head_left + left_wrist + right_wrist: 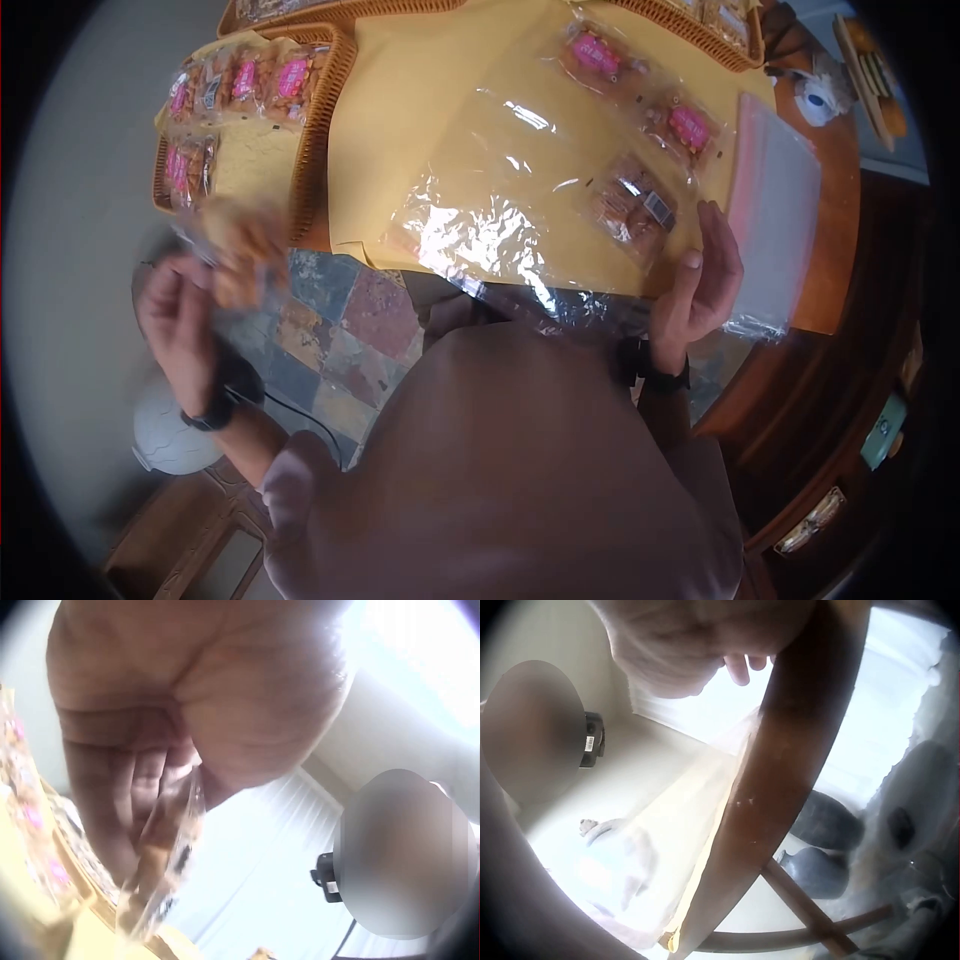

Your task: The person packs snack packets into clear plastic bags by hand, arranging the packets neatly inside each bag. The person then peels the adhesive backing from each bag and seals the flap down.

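My left hand (180, 315) pinches a small clear packet of brown baked pieces (245, 265), raised beside the near corner of the left wicker basket (322, 120). In the left wrist view the packet (169, 859) sticks out edge-on between thumb and fingers. A large clear plastic bag (470, 190) is spread over the yellow cloth, its near edge hanging past the table's front. Two packets with pink labels (595, 52) and a packet with a barcode label (630, 210) lie within the bag's outline. My right hand (705, 280) rests at the bag's near right corner, fingers extended.
Several pink-labelled packets (243, 82) sit on yellow lining in the left basket. More wicker baskets (690, 25) line the far edge. A stack of flat clear bags (778, 200) lies at the right. Below are a tiled floor (350, 320) and a wooden chair (170, 545).
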`<state>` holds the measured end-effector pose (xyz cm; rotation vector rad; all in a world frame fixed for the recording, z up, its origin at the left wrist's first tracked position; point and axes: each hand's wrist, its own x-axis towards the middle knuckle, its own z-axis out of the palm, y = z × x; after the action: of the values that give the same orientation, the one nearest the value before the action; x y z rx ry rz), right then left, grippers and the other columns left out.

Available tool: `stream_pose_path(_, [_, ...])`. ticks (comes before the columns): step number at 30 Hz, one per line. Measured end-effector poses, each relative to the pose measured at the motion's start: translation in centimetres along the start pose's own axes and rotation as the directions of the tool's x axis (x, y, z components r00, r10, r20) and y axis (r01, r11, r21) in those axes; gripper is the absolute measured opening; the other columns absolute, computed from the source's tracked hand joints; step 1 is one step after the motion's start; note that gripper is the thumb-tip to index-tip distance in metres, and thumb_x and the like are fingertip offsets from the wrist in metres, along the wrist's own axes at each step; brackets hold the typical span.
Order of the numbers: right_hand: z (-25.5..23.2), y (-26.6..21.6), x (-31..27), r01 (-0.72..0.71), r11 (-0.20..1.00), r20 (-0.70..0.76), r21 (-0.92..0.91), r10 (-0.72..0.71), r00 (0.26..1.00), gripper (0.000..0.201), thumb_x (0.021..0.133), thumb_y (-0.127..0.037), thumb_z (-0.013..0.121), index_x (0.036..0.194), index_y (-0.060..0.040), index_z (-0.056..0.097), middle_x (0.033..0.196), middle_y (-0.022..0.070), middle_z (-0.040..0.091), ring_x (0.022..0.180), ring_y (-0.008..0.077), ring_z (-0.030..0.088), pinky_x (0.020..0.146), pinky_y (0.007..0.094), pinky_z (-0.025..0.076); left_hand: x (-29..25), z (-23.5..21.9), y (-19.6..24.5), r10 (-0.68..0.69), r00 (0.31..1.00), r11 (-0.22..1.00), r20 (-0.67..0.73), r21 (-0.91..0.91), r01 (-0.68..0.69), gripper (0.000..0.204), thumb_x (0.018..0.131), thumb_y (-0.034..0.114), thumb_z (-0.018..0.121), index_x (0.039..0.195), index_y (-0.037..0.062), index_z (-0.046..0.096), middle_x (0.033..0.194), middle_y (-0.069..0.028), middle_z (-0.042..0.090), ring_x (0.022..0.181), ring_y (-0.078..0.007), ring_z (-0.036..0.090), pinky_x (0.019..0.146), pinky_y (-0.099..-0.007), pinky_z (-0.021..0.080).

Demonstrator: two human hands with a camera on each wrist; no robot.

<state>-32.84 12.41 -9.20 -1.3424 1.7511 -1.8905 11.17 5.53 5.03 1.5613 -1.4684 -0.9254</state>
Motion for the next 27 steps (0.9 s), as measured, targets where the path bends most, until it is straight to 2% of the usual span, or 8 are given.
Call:
stream_pose_path(3, [-1.2,-2.2,1.4,0.173,0.967,0.201,-0.186,-0.134,0.970,0.035,0.096,-0.012,0.067,0.126,0.0057,0.060,0.136,0.0244,0.062,0.132,0.0423,0.056,0.114,0.0516,0.040,-2.6,2.6,-0.2,-0.093,0.968,0.992,0.235,-0.064,0.111,0.002,0.094,0.005,0.065,0.095,0.0034,0.065,0.085,0.0035,0.060,0.076,-0.0050,0.051,0.070,-0.0214,0.040])
stream_pose_path(5, [-1.2,-5.9,2.5,0.409,0.852,0.628,-0.326,-0.129,0.768,0.039,0.086,-0.016,0.076,0.119,0.0031,0.065,0.135,0.0208,0.063,0.132,0.0450,0.054,0.114,0.0553,0.038,-3.5,4.3,-1.0,-0.129,0.904,0.978,0.407,-0.098,0.183,0.008,0.090,-0.003,0.067,0.098,-0.0026,0.069,0.089,-0.0046,0.071,0.076,-0.0115,0.067,0.071,-0.0246,0.051])
stream_pose_path(6, [-0.6,-6.2,2.2,0.406,0.854,0.626,-0.325,-0.128,0.769,0.039,0.086,-0.016,0.076,0.119,0.0031,0.065,0.135,0.0208,0.063,0.132,0.0450,0.054,0.114,0.0553,0.038,-3.8,5.2,-1.5,-0.199,0.852,0.961,0.485,-0.072,0.266,0.006,0.091,-0.002,0.068,0.097,-0.0024,0.070,0.087,-0.0038,0.071,0.075,-0.0095,0.065,0.070,-0.0234,0.049])
stream_pose_path(8, [0.7,-6.9,1.7,0.528,0.827,0.775,-0.192,-0.202,0.599,0.046,0.078,-0.019,0.080,0.117,0.0009,0.066,0.135,0.0190,0.063,0.135,0.0438,0.051,0.116,0.0577,0.036,-4.4,7.0,-2.4,-0.298,0.793,0.894,0.531,-0.135,0.427,0.004,0.094,0.001,0.069,0.096,-0.0018,0.070,0.087,-0.0025,0.073,0.075,-0.0065,0.062,0.070,-0.0226,0.048])
stream_pose_path(14, [3.5,-5.8,1.1,0.602,0.768,0.886,-0.221,-0.099,0.452,0.039,0.077,-0.018,0.080,0.109,-0.0014,0.068,0.133,0.0168,0.061,0.136,0.0367,0.051,0.119,0.0586,0.034,-5.4,9.5,-3.7,-0.316,0.792,0.820,0.522,-0.269,0.505,0.006,0.096,0.005,0.069,0.096,-0.0013,0.071,0.088,-0.0007,0.073,0.077,-0.0038,0.060,0.070,-0.0219,0.047])
stream_pose_path(21, [3.1,-4.9,1.2,0.611,0.771,0.804,-0.182,-0.241,0.543,0.019,0.077,-0.008,0.076,0.093,-0.0006,0.069,0.120,0.0153,0.068,0.122,0.0332,0.061,0.112,0.0554,0.044,-4.8,11.5,-3.1,-0.295,0.695,0.821,0.656,-0.198,0.536,0.008,0.097,0.005,0.069,0.096,-0.0022,0.071,0.084,0.0013,0.068,0.079,-0.0039,0.058,0.071,-0.0221,0.046])
stream_pose_path(24, [3.3,-5.4,1.5,0.522,0.838,0.717,-0.162,-0.263,0.645,0.015,0.075,-0.003,0.077,0.087,-0.0002,0.069,0.111,0.0153,0.071,0.114,0.0334,0.065,0.106,0.0549,0.049,-4.2,12.5,-2.5,-0.296,0.628,0.826,0.720,-0.137,0.547,0.008,0.096,0.006,0.070,0.096,-0.0024,0.071,0.083,0.0019,0.067,0.077,-0.0034,0.057,0.071,-0.0218,0.045])
stream_pose_path(27, [3.1,-5.6,1.7,0.449,0.887,0.631,-0.108,-0.288,0.720,0.016,0.075,-0.002,0.078,0.088,-0.0002,0.069,0.107,0.0143,0.072,0.109,0.0338,0.067,0.102,0.0537,0.051,-3.7,14.2,-2.3,-0.216,0.683,0.836,0.697,-0.229,0.499,0.012,0.099,0.010,0.067,0.100,-0.0020,0.069,0.083,-0.0004,0.068,0.073,-0.0049,0.061,0.064,-0.0222,0.050])
